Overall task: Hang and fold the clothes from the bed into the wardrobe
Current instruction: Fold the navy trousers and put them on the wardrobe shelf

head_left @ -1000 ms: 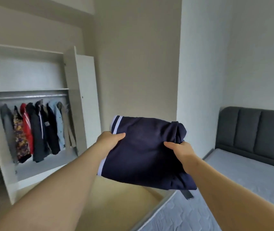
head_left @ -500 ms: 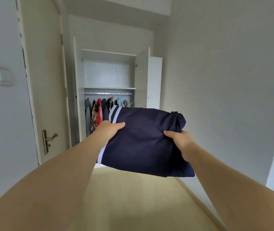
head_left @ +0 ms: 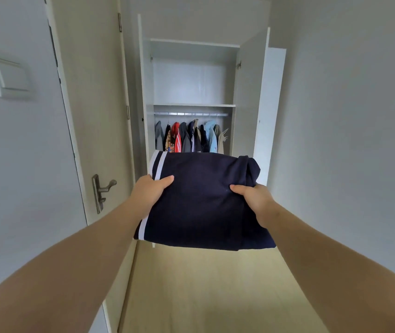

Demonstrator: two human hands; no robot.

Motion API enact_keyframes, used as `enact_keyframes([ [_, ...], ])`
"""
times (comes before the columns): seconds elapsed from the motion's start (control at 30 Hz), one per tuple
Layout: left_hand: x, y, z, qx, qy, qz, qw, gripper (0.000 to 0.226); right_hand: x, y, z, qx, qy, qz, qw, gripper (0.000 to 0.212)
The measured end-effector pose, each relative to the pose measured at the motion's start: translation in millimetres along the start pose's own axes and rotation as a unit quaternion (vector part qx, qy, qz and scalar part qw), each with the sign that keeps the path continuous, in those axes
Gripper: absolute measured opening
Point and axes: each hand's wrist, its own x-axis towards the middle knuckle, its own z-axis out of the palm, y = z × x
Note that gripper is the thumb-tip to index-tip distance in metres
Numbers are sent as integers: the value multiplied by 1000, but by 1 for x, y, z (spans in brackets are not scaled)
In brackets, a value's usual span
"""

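Note:
A folded navy garment [head_left: 203,200] with white stripes along its left edge is held out flat in front of me. My left hand [head_left: 149,191] grips its left side, thumb on top. My right hand [head_left: 255,200] grips its right side the same way. Straight ahead stands the white wardrobe [head_left: 194,75] with both doors open. Several garments [head_left: 189,139] hang on its rail [head_left: 190,114] under a bare shelf. The folded garment hides the wardrobe's lower part.
A room door [head_left: 90,104] with a metal lever handle [head_left: 101,191] stands open on the left, beside a wall with a light switch [head_left: 11,75]. A plain wall runs along the right. Light wooden floor [head_left: 210,289] leads up to the wardrobe.
The view has swung left, away from the bed, and now faces the wardrobe head-on and nearer. Both hands keep the same grip on the folded garment.

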Motion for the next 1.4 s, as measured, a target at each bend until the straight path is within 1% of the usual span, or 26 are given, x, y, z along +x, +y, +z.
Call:
enact_keyframes([
  [0.1, 41, -8, -1, 20, 21, -7, 1000, 41, 40, 7, 18, 8, -22, 4, 1000, 46],
  [0.2, 90, -12, 10, 35, 29, -5, 999, 40, 89, 14, 28, 15, -35, 8, 999, 43],
  [0.4, 198, -3, 65, 40, 25, 9, 999, 39, 216, 9, 24, 11, -20, -6, 1000, 49],
  [0.57, 280, 6, 105, 40, 28, 18, 999, 45, 309, 3, 23, 11, -18, -11, 1000, 50],
  [0.73, 337, 4, 125, 66, 30, 16, 997, 53, 367, 6, 30, 11, -18, 0, 1000, 48],
  [0.97, 425, -3, 155, 62, 3, 19, 998, 53, 447, 11, 38, 12, 3, 4, 1000, 43],
  [1.13, 519, -10, 161, 51, -9, 25, 998, 54, 528, 10, 72, 9, 17, -7, 1000, 40],
  [1.27, 604, -13, 156, 32, -20, 24, 999, 43, 597, 2, 110, 23, 26, -4, 999, 25],
  [1.3, 627, -13, 155, 26, -22, 24, 999, 41, 615, -3, 120, 25, 25, -5, 999, 25],
  [1.4, 697, -4, 149, 16, -28, 33, 999, 40, 676, -23, 150, 31, 26, -15, 999, 36],
])
